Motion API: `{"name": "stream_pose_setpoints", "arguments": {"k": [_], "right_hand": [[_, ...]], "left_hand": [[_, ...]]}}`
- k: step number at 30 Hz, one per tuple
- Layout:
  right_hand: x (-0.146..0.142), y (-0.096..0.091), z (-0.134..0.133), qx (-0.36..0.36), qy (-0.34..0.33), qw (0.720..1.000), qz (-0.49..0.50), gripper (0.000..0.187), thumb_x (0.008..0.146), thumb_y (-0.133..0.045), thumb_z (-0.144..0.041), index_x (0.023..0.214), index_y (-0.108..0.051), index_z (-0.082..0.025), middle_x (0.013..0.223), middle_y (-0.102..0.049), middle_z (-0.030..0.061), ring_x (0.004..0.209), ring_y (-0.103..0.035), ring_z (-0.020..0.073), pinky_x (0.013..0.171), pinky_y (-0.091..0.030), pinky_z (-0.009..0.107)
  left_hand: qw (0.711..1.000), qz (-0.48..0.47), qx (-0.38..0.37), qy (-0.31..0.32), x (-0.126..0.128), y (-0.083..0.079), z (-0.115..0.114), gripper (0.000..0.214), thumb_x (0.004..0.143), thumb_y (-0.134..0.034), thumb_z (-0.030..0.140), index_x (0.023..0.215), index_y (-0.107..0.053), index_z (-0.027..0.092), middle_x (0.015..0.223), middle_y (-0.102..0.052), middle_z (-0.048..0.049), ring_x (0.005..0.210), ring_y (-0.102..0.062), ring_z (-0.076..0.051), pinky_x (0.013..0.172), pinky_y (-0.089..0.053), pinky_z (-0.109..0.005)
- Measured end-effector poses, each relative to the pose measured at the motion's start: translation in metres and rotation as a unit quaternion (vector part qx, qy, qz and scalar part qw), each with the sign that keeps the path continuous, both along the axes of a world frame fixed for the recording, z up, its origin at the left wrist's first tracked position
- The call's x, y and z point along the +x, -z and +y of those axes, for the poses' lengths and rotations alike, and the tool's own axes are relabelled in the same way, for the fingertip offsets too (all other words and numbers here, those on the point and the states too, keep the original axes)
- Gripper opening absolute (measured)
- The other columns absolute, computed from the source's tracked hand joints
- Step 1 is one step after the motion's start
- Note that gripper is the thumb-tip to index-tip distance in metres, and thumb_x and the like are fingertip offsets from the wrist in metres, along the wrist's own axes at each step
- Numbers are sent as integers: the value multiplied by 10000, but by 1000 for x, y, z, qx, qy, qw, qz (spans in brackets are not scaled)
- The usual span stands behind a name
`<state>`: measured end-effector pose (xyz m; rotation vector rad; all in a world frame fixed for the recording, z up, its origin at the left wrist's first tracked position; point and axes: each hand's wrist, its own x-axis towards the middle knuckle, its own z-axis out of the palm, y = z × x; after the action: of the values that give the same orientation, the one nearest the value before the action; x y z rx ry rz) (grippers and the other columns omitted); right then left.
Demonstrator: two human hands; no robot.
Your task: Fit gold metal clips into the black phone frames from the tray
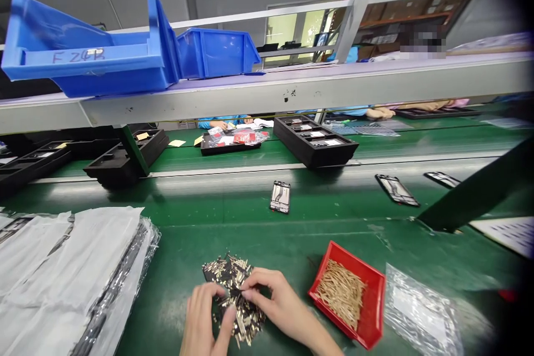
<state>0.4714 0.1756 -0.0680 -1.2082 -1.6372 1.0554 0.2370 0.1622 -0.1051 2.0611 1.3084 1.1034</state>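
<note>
A loose pile of small metallic and black strips point(246, 320) lies on the green work surface, with both hands over it. My right hand point(277, 300) pinches a small dark piece point(235, 292) between thumb and index finger. From the left, my left hand point(204, 314) reaches over the pile, its thumb and index finger apart. Its index fingertip is close to the dark piece; whether it touches cannot be made out. To the right of my right hand stands a red bin point(377, 311) holding many thin copper-coloured strips point(342, 292).
White-wrapped stacks point(83, 267) lie at the left, a clear plastic bag point(421, 311) at the right. Beyond are a phone frame point(280, 197), black trays point(315, 147) and a slanted green post point(479, 189). Blue bins point(112, 67) sit on the shelf; co-workers' hands point(379, 113) show behind.
</note>
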Motion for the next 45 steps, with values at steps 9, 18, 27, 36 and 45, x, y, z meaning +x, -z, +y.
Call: {"name": "stream_pose_setpoints", "arguments": {"k": [9, 18, 27, 36, 45], "right_hand": [[-9, 13, 2, -68, 32, 993, 86, 383, 958, -804, -567, 897, -839, -191, 915, -776, 63, 893, -712, 237, 851, -562, 336], [-8, 22, -3, -77, 33, 991, 100, 425, 959, -803, -635, 970, -867, -215, 941, -773, 78, 908, -715, 249, 880, -599, 353], [-24, 25, -2, -38, 43, 989, 140, 457, 1011, -755, -632, 901, -782, -189, 926, -750, 86, 870, -699, 233, 825, -588, 326], [8, 14, 5, -33, 81, 995, -56, 427, 1087, -612, -585, 950, -756, -207, 877, -697, 45, 797, -600, 212, 762, -485, 333], [-7, 32, -2, 27, 12, 985, -170, 102, 1067, -637, -245, 979, -687, -261, 998, -711, 43, 977, -604, 278, 900, -427, 414]], "left_hand": [[987, -61, -49, 137, 10, -23, 60, 505, 1147, -505, 544, 776, -651, 233, 798, -662, -63, 812, -639, -245, 753, -536, -356], [988, -85, -49, 117, 7, -9, 60, 329, 1124, -610, 469, 966, -803, 255, 914, -796, -87, 897, -761, -261, 839, -639, -362], [971, -100, -48, 212, 16, 7, 41, 569, 1056, -653, 224, 1614, -638, 332, 1521, -732, -98, 1387, -733, -289, 1210, -586, -417], [982, -167, -75, 40, -1, -9, 61, 266, 1089, -622, 314, 1003, -854, 215, 991, -849, -96, 933, -806, -250, 879, -647, -340], [981, -171, -66, 55, 0, -10, 57, 268, 1051, -619, 241, 916, -850, 222, 949, -830, -76, 939, -774, -236, 884, -585, -322]]}}
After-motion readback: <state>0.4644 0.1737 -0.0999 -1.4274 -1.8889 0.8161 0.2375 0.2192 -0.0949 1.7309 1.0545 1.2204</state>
